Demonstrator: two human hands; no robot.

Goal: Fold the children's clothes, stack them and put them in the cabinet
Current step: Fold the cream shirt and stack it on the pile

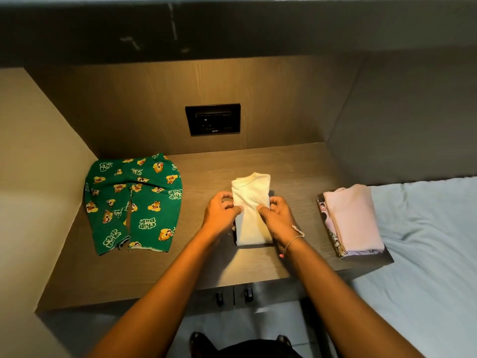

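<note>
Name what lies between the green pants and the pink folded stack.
Head view: the cream folded shirt, pinched by the left hand and right hand.

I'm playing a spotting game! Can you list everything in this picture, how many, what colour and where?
trousers: one, green with cartoon print, spread flat on the left of the tabletop
white top: one, cream-white, folded, middle of the tabletop
pink garment: one, pale pink, folded, right end of the tabletop, lying on a printed garment
tabletop: one, brown wood grain
socket panel: one, black, on the back wall
cabinet handles: two, dark, below the tabletop's front edge
bed sheet: one, pale blue-grey, far right
bracelet: one, thin, right wrist
left hand: holds the white top's left edge
right hand: holds its right edge
</note>
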